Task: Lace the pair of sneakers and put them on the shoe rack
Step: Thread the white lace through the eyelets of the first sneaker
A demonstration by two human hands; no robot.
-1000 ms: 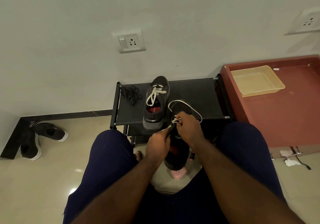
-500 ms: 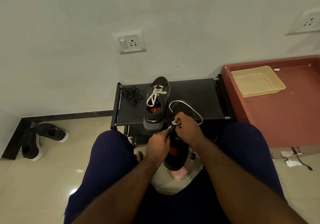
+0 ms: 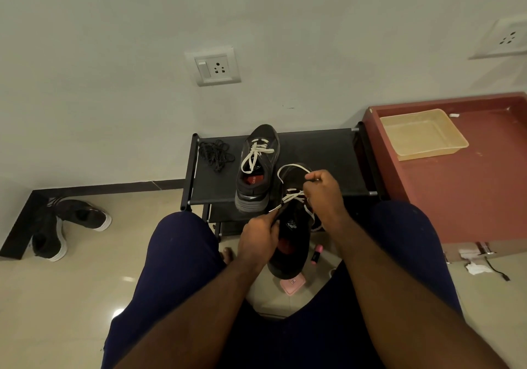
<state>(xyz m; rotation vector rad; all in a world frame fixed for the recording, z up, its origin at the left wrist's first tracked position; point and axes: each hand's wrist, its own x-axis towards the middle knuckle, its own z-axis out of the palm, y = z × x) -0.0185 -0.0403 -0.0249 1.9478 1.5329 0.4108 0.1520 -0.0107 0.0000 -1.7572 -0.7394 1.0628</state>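
Lacing the second sneaker (image 3: 291, 244) over the floor (image 3: 85, 297), near the shoe rack (image 3: 322, 154) (mate (image 3: 256, 180) already laced on top), pinching one lace end (image 3: 278, 208) in the left hand (image 3: 258, 240), gripping the other in the right hand (image 3: 323, 194), perhaps risking uneven ends through a lopsided tug.

Room on shoe rack (image 3: 328, 152) right of laced sneaker (image 3: 258, 166), black laces (image 3: 216, 154) at left

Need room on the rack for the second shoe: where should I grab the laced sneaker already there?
Probably the heel of the laced sneaker, from the near side: it points toward you at the front edge of the shoe rack, collar open upward for fingers.
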